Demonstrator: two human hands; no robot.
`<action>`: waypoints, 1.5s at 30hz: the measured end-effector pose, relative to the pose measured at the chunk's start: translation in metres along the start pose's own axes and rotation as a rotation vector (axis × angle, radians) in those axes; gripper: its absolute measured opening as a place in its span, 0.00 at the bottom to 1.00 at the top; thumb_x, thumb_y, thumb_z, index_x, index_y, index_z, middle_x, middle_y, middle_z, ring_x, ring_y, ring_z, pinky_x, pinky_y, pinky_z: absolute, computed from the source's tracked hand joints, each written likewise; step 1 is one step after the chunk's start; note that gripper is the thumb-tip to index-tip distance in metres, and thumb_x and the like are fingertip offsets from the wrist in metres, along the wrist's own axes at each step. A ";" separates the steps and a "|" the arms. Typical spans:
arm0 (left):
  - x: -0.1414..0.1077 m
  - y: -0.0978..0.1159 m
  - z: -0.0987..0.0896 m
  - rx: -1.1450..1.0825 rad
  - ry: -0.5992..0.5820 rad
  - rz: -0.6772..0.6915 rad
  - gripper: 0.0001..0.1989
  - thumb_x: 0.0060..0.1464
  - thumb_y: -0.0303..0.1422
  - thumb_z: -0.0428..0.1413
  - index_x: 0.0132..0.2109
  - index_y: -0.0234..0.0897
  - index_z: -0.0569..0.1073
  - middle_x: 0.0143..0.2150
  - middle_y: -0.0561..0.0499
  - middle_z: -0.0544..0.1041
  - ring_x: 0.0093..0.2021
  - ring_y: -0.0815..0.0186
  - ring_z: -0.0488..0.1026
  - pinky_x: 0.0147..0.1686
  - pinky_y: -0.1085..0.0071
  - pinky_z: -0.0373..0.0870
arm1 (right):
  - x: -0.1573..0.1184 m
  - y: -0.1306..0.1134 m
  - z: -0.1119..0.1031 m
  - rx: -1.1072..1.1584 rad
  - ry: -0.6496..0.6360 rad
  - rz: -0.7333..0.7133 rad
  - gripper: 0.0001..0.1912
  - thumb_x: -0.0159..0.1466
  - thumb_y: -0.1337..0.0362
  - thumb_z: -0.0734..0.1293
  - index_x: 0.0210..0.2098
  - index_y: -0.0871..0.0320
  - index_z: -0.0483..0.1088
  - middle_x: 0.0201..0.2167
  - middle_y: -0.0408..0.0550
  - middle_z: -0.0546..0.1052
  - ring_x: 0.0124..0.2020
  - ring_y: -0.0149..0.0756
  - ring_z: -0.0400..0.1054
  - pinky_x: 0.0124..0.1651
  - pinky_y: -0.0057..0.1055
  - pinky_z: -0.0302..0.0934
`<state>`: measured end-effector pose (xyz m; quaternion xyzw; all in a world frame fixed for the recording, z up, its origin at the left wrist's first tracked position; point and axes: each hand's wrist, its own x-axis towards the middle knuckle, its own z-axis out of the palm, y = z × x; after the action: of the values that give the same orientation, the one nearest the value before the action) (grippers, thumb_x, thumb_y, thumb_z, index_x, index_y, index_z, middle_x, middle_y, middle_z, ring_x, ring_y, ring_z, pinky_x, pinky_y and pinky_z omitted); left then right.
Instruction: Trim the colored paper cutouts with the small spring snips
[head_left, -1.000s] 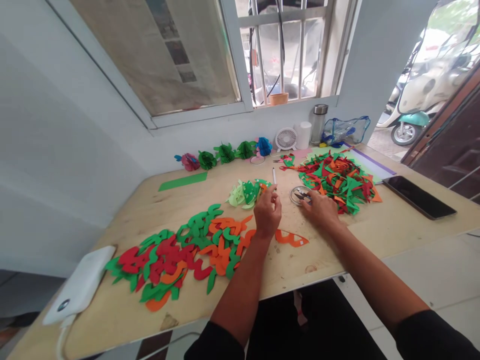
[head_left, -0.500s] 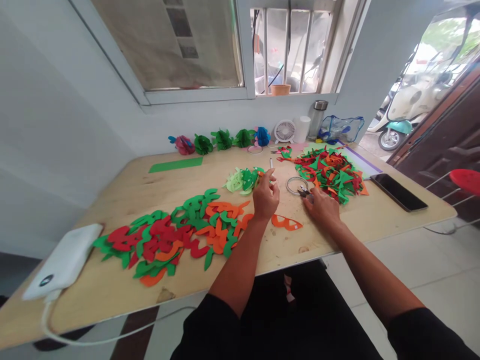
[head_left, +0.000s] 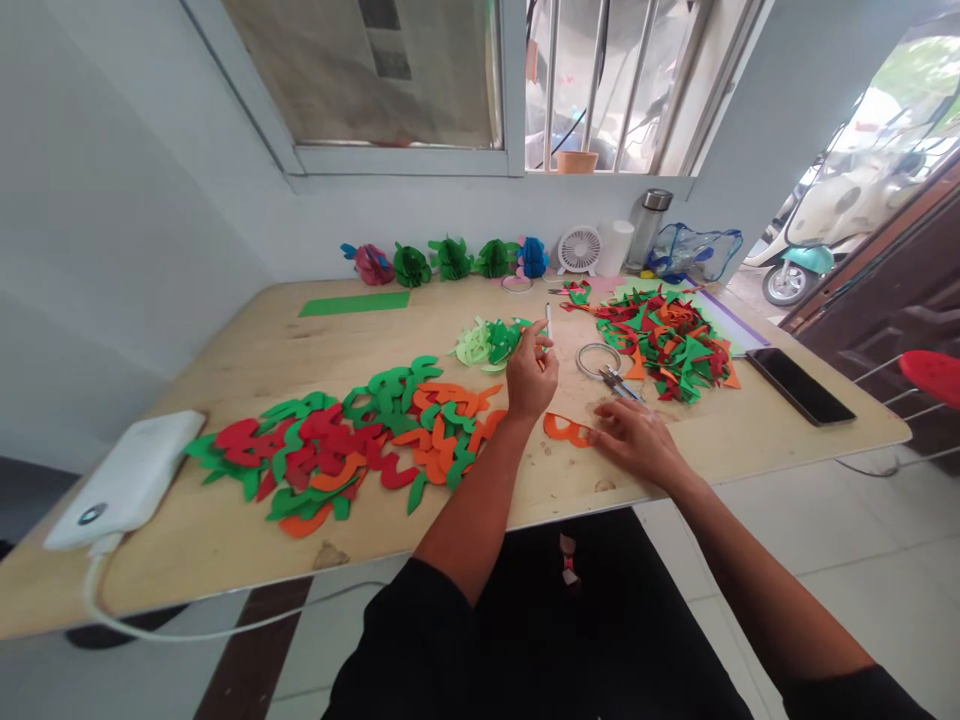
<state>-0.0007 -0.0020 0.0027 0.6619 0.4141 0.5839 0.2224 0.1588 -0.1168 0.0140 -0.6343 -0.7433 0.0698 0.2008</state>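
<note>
My left hand point(head_left: 531, 375) is raised over the middle of the table, its fingers curled near the small light and dark green pieces point(head_left: 491, 342); whether it holds anything is too small to tell. Fingers apart, my right hand point(head_left: 636, 435) touches the right end of an orange cut-out point(head_left: 566, 430). Small pliers or scissors point(head_left: 618, 382) lie beyond that hand, beside a silver ring point(head_left: 598, 360). A white pen point(head_left: 548, 320) lies behind my left hand.
Red, green and orange cut-outs point(head_left: 322, 450) spread across the left. Scraps point(head_left: 675, 345) are heaped at the right beside a phone point(head_left: 801, 385). A white power bank point(head_left: 127, 480) sits at far left. Along the wall stand paper figures point(head_left: 452, 258), a fan point(head_left: 579, 250) and a bottle point(head_left: 649, 230).
My right hand has let go of the cutting tool, which now lies on the table, and has moved left and nearer to the orange cut-out. The camera view has shifted slightly.
</note>
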 end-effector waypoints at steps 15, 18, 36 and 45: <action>0.007 0.004 -0.003 -0.428 -0.069 -0.195 0.20 0.49 0.25 0.50 0.51 0.36 0.63 0.35 0.52 0.70 0.25 0.75 0.70 0.28 0.75 0.72 | 0.048 0.001 -0.011 0.383 -0.083 0.102 0.09 0.58 0.61 0.60 0.27 0.58 0.68 0.22 0.43 0.73 0.24 0.31 0.65 0.28 0.26 0.56; 0.009 0.005 -0.006 -0.465 -0.089 -0.199 0.21 0.50 0.26 0.52 0.52 0.36 0.62 0.36 0.52 0.71 0.26 0.75 0.71 0.31 0.73 0.73 | 0.068 0.000 -0.016 0.402 -0.080 0.037 0.09 0.58 0.62 0.60 0.26 0.58 0.67 0.22 0.42 0.73 0.23 0.30 0.64 0.27 0.25 0.55; 0.001 0.001 -0.006 -0.249 -0.256 -0.144 0.29 0.46 0.18 0.50 0.57 0.40 0.63 0.46 0.47 0.71 0.30 0.76 0.72 0.34 0.76 0.72 | 0.103 0.006 0.000 0.657 -0.187 -0.131 0.11 0.60 0.61 0.60 0.32 0.60 0.72 0.25 0.43 0.74 0.27 0.31 0.66 0.30 0.26 0.59; 0.002 0.009 -0.004 -0.350 -0.217 -0.218 0.28 0.46 0.20 0.51 0.56 0.40 0.64 0.45 0.48 0.73 0.25 0.79 0.67 0.30 0.78 0.68 | 0.103 0.006 -0.004 0.766 0.047 0.120 0.15 0.60 0.55 0.60 0.28 0.59 0.70 0.23 0.44 0.72 0.25 0.31 0.63 0.27 0.27 0.56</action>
<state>-0.0022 -0.0063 0.0119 0.6235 0.3494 0.5447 0.4387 0.1538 -0.0164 0.0369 -0.5572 -0.6200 0.3394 0.4359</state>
